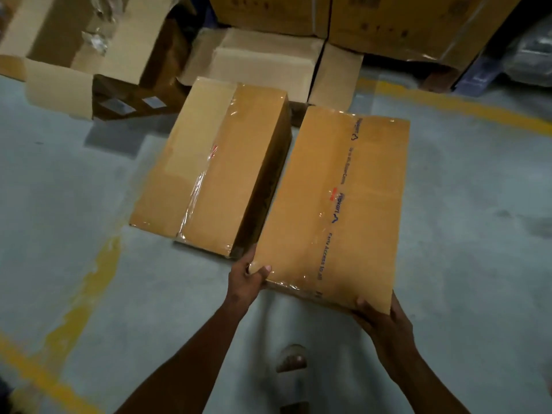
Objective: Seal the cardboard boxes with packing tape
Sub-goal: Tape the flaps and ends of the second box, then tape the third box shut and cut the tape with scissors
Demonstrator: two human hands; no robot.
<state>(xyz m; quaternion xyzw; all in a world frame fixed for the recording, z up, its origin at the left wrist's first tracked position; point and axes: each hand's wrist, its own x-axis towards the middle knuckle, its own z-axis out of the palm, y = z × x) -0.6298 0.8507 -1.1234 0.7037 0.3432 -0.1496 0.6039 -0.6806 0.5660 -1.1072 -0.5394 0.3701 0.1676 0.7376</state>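
Observation:
A closed brown cardboard box (367, 204) with printed clear tape along its top seam is held above the floor in the centre right. My left hand (246, 279) grips its near left corner, thumb on top. At the near right corner my right hand (385, 321) grips the box, thumb on the top face. A second taped box (209, 174) lies on the floor just to the left, side by side with the held one. No tape roll or dispenser shows.
Open cartons (89, 64) stand at the back left, and an open-flapped box (268, 58) sits behind the two taped ones. Large stacked cartons (403, 22) fill the back right. Yellow floor lines (77, 297) cross the grey concrete. My sandalled foot (292, 360) is below the held box.

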